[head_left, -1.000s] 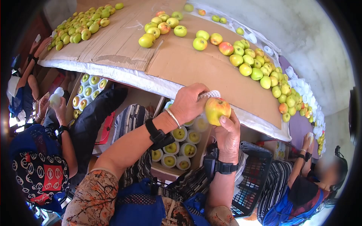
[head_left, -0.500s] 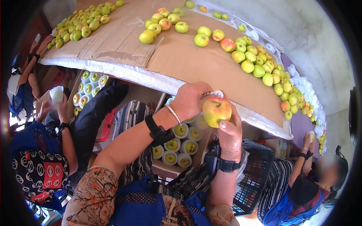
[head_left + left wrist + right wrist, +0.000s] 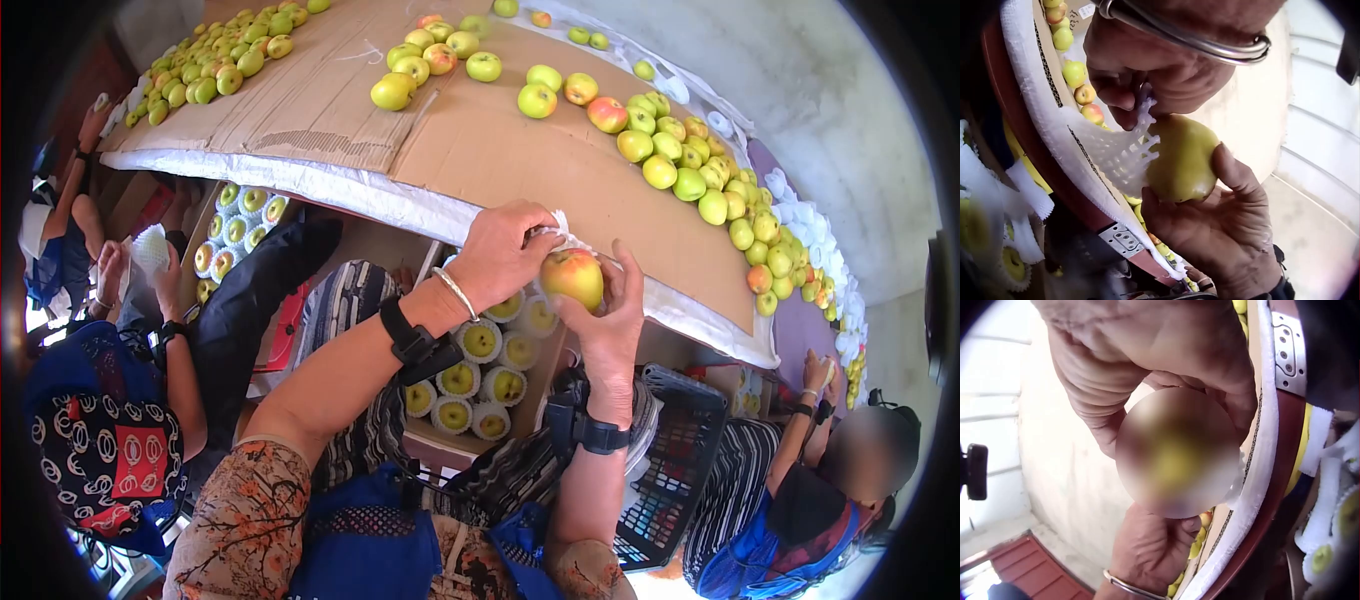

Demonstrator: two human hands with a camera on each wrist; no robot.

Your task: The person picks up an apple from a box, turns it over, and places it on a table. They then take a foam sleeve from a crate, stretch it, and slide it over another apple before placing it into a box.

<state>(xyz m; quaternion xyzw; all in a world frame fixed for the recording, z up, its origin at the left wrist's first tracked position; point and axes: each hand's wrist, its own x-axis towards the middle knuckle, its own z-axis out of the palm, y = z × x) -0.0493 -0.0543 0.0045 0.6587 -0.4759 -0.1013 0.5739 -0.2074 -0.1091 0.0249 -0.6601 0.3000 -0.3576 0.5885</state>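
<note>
My left hand, with a bangle at its wrist, pinches the edge of a white foam net. A yellow-red apple is held between the thumb and fingers of my right hand. In the left wrist view the net's fringed edge touches the side of the apple, with my left hand above and my right hand below. In the right wrist view a round blur covers the middle, between my right hand and my left hand.
Loose apples lie on a cardboard-covered table. Below its edge a box of net-wrapped apples stands by my legs, beside a black crate. White nets lie at the right. One person sits on each side.
My left hand has shifted slightly up and the foam net now hangs beside the apple. My right fingers have spread upward around the apple, which has turned a little.
</note>
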